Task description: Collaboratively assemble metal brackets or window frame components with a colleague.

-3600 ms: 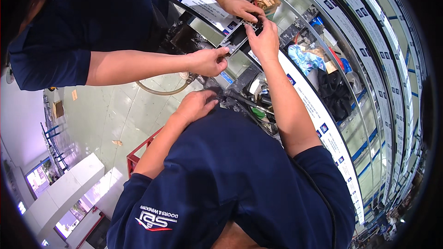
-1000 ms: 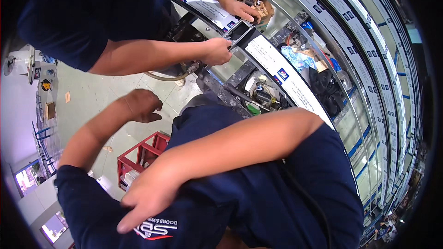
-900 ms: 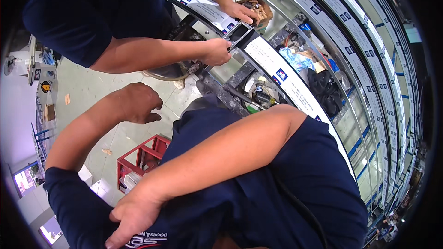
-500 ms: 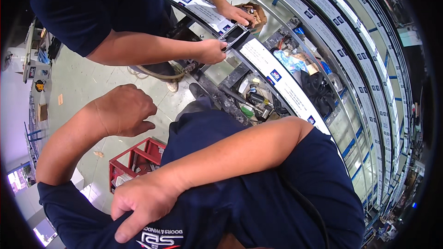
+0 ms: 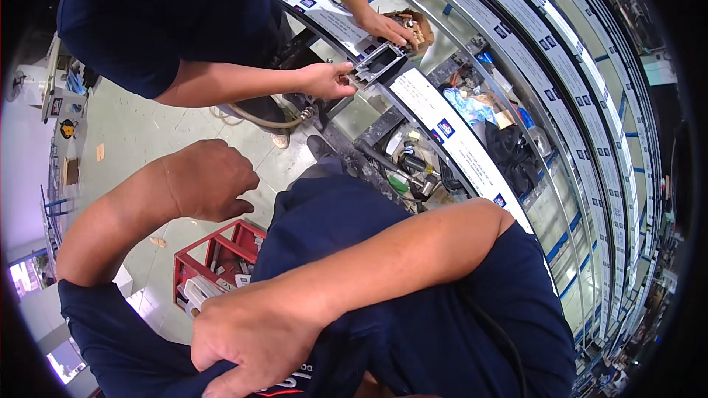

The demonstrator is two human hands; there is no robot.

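Note:
My left hand (image 5: 217, 180) is raised over the floor at left, its fingers curled into a loose fist with nothing visible in it. My right forearm crosses my chest, and my right hand (image 5: 258, 339) is closed close to my left sleeve (image 5: 140, 343); its fingertips are mostly hidden. Neither hand touches the work. Across from me, a co-worker's near hand (image 5: 328, 79) is beside the end of a hollow metal profile (image 5: 380, 65), fingers apart. Their far hand (image 5: 387, 27) rests by the profile's other side. A long film-covered profile (image 5: 442, 125) runs under it.
A red metal tool box (image 5: 214, 243) stands on the floor below my left hand. Tools and a green item lie on the bench shelf (image 5: 413, 169). A cardboard box of small pieces (image 5: 422, 33) sits beyond the profile. Several long film-covered profiles (image 5: 549, 44) are racked at right.
The co-worker's near hand has opened and come off the profile's end. My right hand has shifted slightly right and down in view. My left hand stays curled.

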